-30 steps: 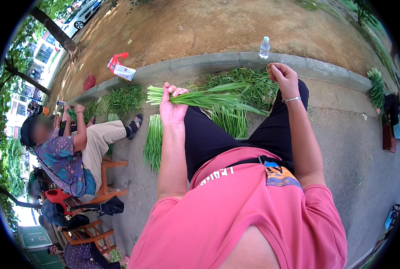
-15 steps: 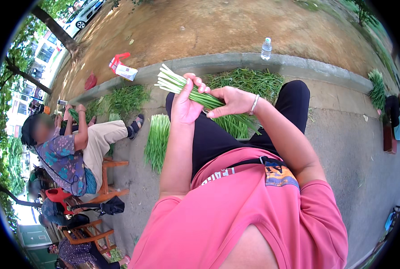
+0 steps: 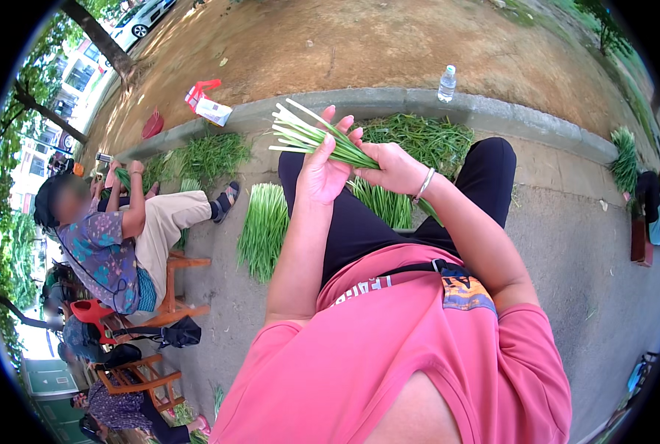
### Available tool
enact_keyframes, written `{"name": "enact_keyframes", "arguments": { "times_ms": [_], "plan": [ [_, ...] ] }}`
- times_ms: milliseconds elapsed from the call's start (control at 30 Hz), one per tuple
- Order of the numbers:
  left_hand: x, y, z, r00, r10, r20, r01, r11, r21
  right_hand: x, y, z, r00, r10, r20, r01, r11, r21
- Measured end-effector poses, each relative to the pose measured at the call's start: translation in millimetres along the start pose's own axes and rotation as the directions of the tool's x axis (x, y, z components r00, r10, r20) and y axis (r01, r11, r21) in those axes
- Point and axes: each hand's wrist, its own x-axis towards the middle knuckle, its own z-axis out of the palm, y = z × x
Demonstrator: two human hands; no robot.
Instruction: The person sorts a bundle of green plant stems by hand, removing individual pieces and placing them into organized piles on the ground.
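Note:
A small bunch of garlic chives [image 3: 300, 135], white stem ends fanned toward the upper left, is held above my lap. My right hand [image 3: 396, 167] is closed around its green part, with a bracelet on the wrist. My left hand [image 3: 328, 164] cradles the bunch nearer the white ends, thumb in front and fingers loosely extended behind. Leaf tips trail below my right hand. Beneath my hands, more chives [image 3: 389, 203] lie between my legs. To the left, a neat pile of chives [image 3: 263, 229] rests on the pavement, white ends facing away from me.
Loose green leaves [image 3: 426, 140] are heaped against the concrete kerb [image 3: 522, 120]. A water bottle [image 3: 447, 83] stands on the kerb; a red-and-white bag [image 3: 210, 107] sits farther left. A seated person [image 3: 108, 251] handles greens at left. Another chive bunch [image 3: 624, 159] lies far right.
My left hand's fingers have loosened and extended, and the white ends have fanned farther apart. The right hand has shifted slightly along with the bunch.

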Motion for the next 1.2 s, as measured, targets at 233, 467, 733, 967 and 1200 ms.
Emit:
{"name": "enact_keyframes", "arguments": {
  "times_ms": [233,467,733,967,1200],
  "plan": [
    [4.9,-0.1,-4.2,0.999,-0.031,-0.016,0.029,0.99,-0.139,-4.7,-8.9,-26.3,0.874,0.218,0.435,-0.468,0.618,0.631],
    [2.8,-1.0,-0.9,0.995,-0.058,-0.086,0.044,0.987,-0.157,-14.9,2.4,-40.9,0.831,0.122,0.542,-0.533,0.453,0.715],
    [2.0,0.4,-1.8,0.997,-0.071,0.002,0.071,0.995,-0.071,-16.2,9.8,-42.7,0.838,0.076,0.54,-0.478,0.579,0.661],
    [0.3,-0.9,2.8,0.996,-0.092,-0.022,0.091,0.995,-0.027,-17.7,13.8,-45.7,0.822,0.082,0.563,-0.507,0.556,0.659],
    [1.0,-2.1,2.5,0.996,-0.092,0.0,0.092,0.993,-0.074,-21.6,19.9,-41.2,0.825,0.07,0.56,-0.516,0.495,0.699]
  ]
}}
